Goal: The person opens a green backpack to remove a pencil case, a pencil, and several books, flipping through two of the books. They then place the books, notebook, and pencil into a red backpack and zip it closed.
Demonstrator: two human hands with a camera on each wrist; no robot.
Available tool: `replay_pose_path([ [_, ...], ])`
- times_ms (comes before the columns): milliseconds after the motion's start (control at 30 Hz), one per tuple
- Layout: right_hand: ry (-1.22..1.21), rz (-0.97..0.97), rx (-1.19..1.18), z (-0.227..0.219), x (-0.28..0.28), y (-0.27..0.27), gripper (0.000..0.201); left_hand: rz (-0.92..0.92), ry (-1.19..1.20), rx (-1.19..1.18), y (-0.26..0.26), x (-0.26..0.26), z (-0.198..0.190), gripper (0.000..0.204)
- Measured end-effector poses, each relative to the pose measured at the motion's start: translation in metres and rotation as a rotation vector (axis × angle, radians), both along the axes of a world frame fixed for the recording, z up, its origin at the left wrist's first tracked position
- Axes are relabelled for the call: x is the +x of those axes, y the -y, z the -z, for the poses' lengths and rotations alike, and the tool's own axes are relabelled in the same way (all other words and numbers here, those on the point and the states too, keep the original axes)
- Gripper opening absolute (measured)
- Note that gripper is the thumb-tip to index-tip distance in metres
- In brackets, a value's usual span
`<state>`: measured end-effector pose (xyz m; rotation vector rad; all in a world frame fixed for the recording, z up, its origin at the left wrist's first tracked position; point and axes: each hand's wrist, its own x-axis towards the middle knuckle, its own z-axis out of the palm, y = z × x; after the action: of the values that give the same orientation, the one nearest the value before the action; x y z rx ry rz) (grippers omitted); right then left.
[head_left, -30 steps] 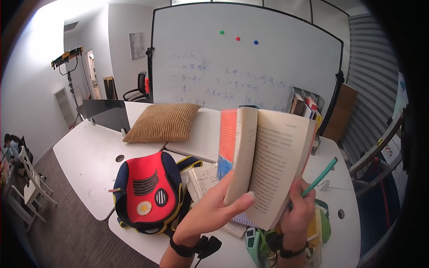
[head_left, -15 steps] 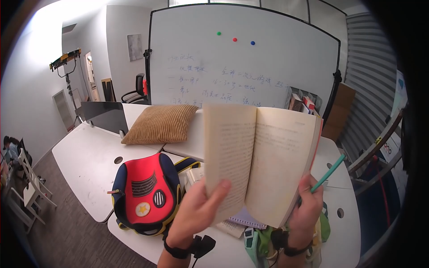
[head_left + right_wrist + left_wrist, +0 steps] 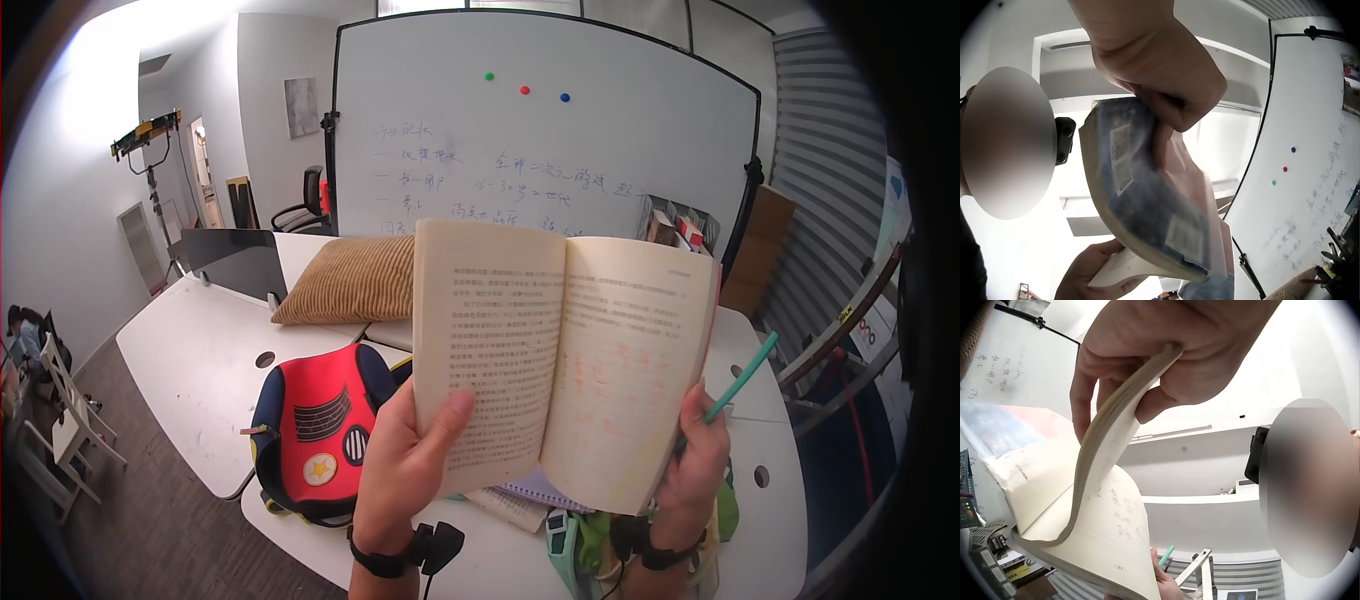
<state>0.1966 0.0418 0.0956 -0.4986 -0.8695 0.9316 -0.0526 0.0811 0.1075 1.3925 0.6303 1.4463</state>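
Note:
An open paperback book point(image 3: 500, 330) is held up before me, printed pages toward the head camera. My left hand point(image 3: 400, 455) grips its left half, thumb flat on the page and fingers behind. The left wrist view shows that bundle of pages point(image 3: 1100, 440) bent between thumb and fingers. With my right hand point(image 3: 695, 455) I hold the right edge, a slim teal pen point(image 3: 742, 375) sticking out of the same grip. Faint orange and yellow marks show on the right page. In the right wrist view, the blue back cover point(image 3: 1141, 194) curves below the right hand.
A red and navy backpack point(image 3: 320, 430) stands on the white table point(image 3: 200, 370), left of the book. Behind lies a brown corduroy cushion point(image 3: 345, 280). Below the book are a spiral notebook point(image 3: 545, 492) and a green bag point(image 3: 585, 550). A whiteboard point(image 3: 600, 140) stands beyond.
My left hand has swung a bundle of pages leftward and opened the book wider; coloured marks now show on the right page. The right hand keeps its grip on book and pen.

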Motion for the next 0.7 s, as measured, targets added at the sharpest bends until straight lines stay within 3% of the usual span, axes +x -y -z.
replay_pose_path([
  [200,-0.003,0.044,-0.049,0.002,-0.003,-0.002,0.040,-0.046,-0.023,0.019,-0.002,0.001,0.000,0.039],
  [300,-0.024,-0.065,0.000,0.006,0.002,-0.005,0.040,-0.054,-0.041,0.029,-0.002,0.001,0.000,0.040],
  [600,0.097,-0.047,-0.018,0.004,0.002,-0.001,0.043,-0.017,-0.005,0.055,-0.006,0.001,0.007,0.040],
  [700,0.011,-0.051,-0.010,0.003,0.000,-0.002,0.035,-0.045,-0.034,0.035,-0.004,0.001,0.005,0.040],
])
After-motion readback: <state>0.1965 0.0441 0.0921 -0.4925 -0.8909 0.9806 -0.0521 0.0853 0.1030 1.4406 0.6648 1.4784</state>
